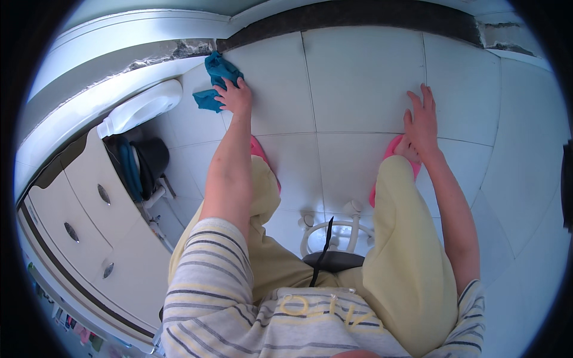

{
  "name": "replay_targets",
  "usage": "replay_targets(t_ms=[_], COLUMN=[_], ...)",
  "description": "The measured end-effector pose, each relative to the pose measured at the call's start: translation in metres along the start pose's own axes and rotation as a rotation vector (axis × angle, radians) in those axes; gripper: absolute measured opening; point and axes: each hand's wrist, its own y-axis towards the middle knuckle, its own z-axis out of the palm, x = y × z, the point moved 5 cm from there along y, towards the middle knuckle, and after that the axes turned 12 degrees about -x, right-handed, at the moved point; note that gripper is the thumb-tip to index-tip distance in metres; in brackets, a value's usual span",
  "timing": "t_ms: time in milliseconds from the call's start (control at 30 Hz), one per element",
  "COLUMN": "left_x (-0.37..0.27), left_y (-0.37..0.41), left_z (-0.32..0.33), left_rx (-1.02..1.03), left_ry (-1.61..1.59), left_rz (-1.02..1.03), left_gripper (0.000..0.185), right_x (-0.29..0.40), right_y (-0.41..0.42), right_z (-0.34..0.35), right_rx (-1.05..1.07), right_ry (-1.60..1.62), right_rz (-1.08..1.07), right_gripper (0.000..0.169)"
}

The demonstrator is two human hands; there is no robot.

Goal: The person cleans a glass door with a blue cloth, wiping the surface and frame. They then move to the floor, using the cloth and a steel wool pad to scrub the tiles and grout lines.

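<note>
My left hand (pixel 236 96) presses on a crumpled teal cloth (pixel 219 69) that lies on the white floor tiles (pixel 358 76). The cloth spreads out beyond my fingertips and to their left, close to the dark threshold strip (pixel 358 14) and the wall corner. Nothing is in my right hand (pixel 421 117), which hangs with its fingers apart above the floor, near my right foot. I sit on a low stool with a dark seat (pixel 333 261) and a white wheeled base (pixel 356 230), my feet in pink slippers (pixel 391 145).
At left a white plastic jug (pixel 143 107) stands by the wall, with a black bucket (pixel 153 156) and blue basins (pixel 127 168) beside the white cabinet (pixel 85 215). Pipes (pixel 154 197) run near the floor there. Damaged plaster (pixel 188 48) shows along the wall's foot.
</note>
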Motion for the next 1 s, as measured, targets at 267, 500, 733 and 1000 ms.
replay_targets(t_ms=[267,500,733,1000], left_x=[-0.184,-0.147,-0.161,-0.191], left_y=[-0.202,-0.188,-0.162,-0.12], left_z=[-0.041,-0.043,-0.043,-0.023], left_rx=[0.143,0.161,0.044,0.048], left_ry=[-0.361,-0.358,-0.339,-0.233], left_rz=[0.994,0.914,0.835,0.865], left_gripper=[0.041,0.054,0.068,0.072], right_x=[0.035,0.047,0.049,0.047], right_y=[0.014,0.011,0.016,0.024], right_z=[0.019,0.023,0.026,0.03], right_rx=[0.028,0.085,0.07,0.067], right_ry=[-0.01,-0.02,-0.011,0.035], right_rz=[-0.066,-0.104,-0.11,-0.075], right_gripper=[0.046,0.046,0.045,0.045])
